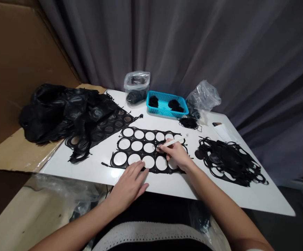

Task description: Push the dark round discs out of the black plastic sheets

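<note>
A flat black die-cut sheet [142,153] with rows of round holes lies on the white table [209,195], and the white surface shows through the holes. My right hand [173,153] rests on the sheet's right part, pinching a slim white pen-shaped tool [173,141] whose tip meets the black web near a hole. My left hand [129,183] lies flat and open, its fingertips on the sheet's lower edge. Its fingers hold nothing. The sheet's lower right corner is hidden under my right hand.
A crumpled heap of holed black sheets [62,115] lies at the left, and a black tangle of cut strips [230,162] lies at the right. Behind stand a blue mesh basket [164,104] holding black clumps, plastic bags [203,97] and a small black coil [188,122].
</note>
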`<move>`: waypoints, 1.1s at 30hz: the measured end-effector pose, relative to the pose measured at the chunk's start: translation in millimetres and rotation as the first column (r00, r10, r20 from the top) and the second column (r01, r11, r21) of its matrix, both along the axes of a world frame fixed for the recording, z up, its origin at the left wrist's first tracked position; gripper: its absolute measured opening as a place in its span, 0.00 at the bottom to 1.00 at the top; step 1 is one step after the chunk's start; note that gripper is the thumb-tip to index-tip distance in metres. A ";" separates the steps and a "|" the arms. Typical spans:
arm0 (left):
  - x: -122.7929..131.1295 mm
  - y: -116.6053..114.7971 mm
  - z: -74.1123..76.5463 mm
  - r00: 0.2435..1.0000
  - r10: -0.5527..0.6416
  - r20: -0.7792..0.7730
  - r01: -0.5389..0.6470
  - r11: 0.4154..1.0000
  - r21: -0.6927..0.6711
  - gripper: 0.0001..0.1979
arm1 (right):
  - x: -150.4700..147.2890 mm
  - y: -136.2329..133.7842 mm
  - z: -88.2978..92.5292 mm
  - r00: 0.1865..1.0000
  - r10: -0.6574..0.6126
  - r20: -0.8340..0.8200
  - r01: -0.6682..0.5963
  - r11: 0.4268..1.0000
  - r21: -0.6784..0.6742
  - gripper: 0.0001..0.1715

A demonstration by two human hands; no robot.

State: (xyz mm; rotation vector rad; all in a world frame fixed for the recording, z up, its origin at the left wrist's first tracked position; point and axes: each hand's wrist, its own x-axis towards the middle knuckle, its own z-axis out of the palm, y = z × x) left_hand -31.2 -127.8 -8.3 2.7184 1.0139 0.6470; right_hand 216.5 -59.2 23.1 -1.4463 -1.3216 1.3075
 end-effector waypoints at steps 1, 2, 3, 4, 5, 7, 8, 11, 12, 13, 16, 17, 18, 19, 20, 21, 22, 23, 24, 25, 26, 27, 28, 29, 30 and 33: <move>-2.4 -2.2 -2.5 1.000 0.019 0.002 -0.019 1.000 0.009 0.19 | -8.5 -6.4 -1.4 0.997 0.032 -0.068 -0.036 0.998 -0.057 0.19; -4.2 -4.1 -4.9 1.000 0.025 -0.002 -0.025 1.000 0.019 0.19 | -15.8 -12.6 -2.5 0.991 0.060 -0.122 -0.072 0.992 -0.101 0.20; -5.4 -5.5 -7.2 1.000 0.024 -0.009 -0.023 0.999 0.029 0.19 | -21.9 -18.7 -3.1 0.983 0.082 -0.164 -0.104 0.986 -0.129 0.20; -6.0 -6.4 -9.0 1.000 0.019 -0.016 -0.019 0.999 0.040 0.19 | -26.9 -24.5 -3.5 0.975 0.108 -0.195 -0.136 0.981 -0.137 0.20; -6.2 -7.0 -10.4 1.000 0.016 -0.023 -0.015 0.999 0.049 0.20 | -30.9 -30.1 -3.8 0.967 0.137 -0.213 -0.167 0.978 -0.126 0.19; -5.9 -7.5 -11.6 0.999 0.013 -0.037 -0.011 0.998 0.064 0.20 | -36.6 -40.1 -4.1 0.965 0.201 -0.166 -0.213 0.975 -0.060 0.17; -5.5 -7.5 -11.7 0.999 0.013 -0.041 -0.010 0.997 0.070 0.21 | -38.7 -44.4 -4.4 0.969 0.228 -0.092 -0.230 0.973 -0.017 0.16; -4.7 -7.4 -11.0 0.998 0.018 -0.054 -0.013 0.997 0.075 0.21 | -43.6 -53.6 -6.4 0.955 0.229 0.190 -0.252 0.962 0.109 0.13; -4.5 -7.3 -10.7 0.998 0.017 -0.056 -0.012 0.997 0.075 0.21 | -45.0 -55.3 -7.4 0.943 0.211 0.258 -0.253 0.957 0.144 0.13; -4.3 -7.3 -10.6 0.998 0.016 -0.057 -0.012 0.997 0.074 0.21 | -46.2 -56.3 -8.5 0.932 0.195 0.305 -0.256 0.951 0.172 0.12; -3.8 -7.3 -10.4 0.999 0.018 -0.049 -0.014 0.997 0.082 0.22 | -48.8 -56.0 -10.8 0.910 0.172 0.378 -0.272 0.935 0.228 0.12; -3.6 -7.2 -10.3 0.999 0.018 -0.044 -0.014 0.996 0.089 0.21 | -49.3 -55.4 -11.1 0.905 0.174 0.389 -0.283 0.927 0.245 0.12; -3.4 -7.1 -10.1 0.999 0.017 -0.043 -0.013 0.995 0.098 0.21 | -49.6 -55.0 -11.3 0.901 0.175 0.398 -0.294 0.919 0.262 0.12; -3.2 -7.1 -10.0 0.999 0.015 -0.043 -0.010 0.994 0.109 0.21 | -50.0 -55.1 -11.5 0.897 0.175 0.406 -0.304 0.911 0.280 0.12; -3.0 -7.0 -10.0 0.999 0.013 -0.045 -0.008 0.993 0.118 0.21 | -50.5 -55.9 -11.9 0.894 0.172 0.414 -0.312 0.902 0.298 0.12; -2.9 -7.0 -10.1 0.999 0.013 -0.048 -0.007 0.992 0.125 0.21 | -51.2 -57.7 -12.7 0.889 0.169 0.426 -0.321 0.893 0.316 0.11; -2.8 -7.0 -10.3 0.999 0.014 -0.049 -0.008 0.992 0.129 0.21 | -52.1 -60.3 -14.0 0.879 0.164 0.447 -0.335 0.881 0.335 0.11; -2.6 -6.9 -10.6 0.999 0.017 -0.049 -0.011 0.992 0.130 0.21 | -53.0 -63.5 -15.8 0.863 0.159 0.479 -0.359 0.860 0.362 0.11; -2.5 -6.8 -11.0 0.999 0.020 -0.046 -0.014 0.992 0.127 0.20 | -53.8 -66.6 -17.9 0.839 0.158 0.521 -0.399 0.829 0.392 0.10; -2.3 -6.7 -11.6 0.999 0.021 -0.041 -0.016 0.992 0.125 0.20 | -54.0 -68.7 -20.0 0.808 0.158 0.567 -0.449 0.789 0.420 0.09; -2.2 -6.6 -12.1 0.999 0.022 -0.035 -0.018 0.992 0.122 0.20 | -53.2 -68.9 -21.9 0.775 0.158 0.611 -0.499 0.747 0.440 0.07; -2.0 -6.3 -12.6 0.999 0.022 -0.032 -0.018 0.993 0.120 0.19 | -50.8 -66.3 -23.0 0.746 0.151 0.648 -0.537 0.712 0.452 0.06; -1.9 -6.1 -13.1 0.999 0.021 -0.031 -0.017 0.992 0.122 0.19 | -46.6 -60.1 -23.3 0.730 0.123 0.673 -0.546 0.696 0.466 0.07; -1.9 -6.0 -13.3 0.999 0.019 -0.034 -0.015 0.992 0.125 0.19 | -40.2 -50.2 -22.5 0.726 0.068 0.684 -0.520 0.704 0.483 0.07; -1.9 -6.0 -13.3 0.999 0.017 -0.039 -0.011 0.991 0.130 0.18 | -31.6 -37.0 -20.9 0.731 -0.007 0.682 -0.461 0.732 0.502 0.08; -3.1 -7.4 -10.9 0.998 0.016 -0.057 -0.008 0.990 0.142 0.18 | 1.4 11.5 -12.8 0.719 -0.320 0.616 -0.136 0.805 0.577 0.12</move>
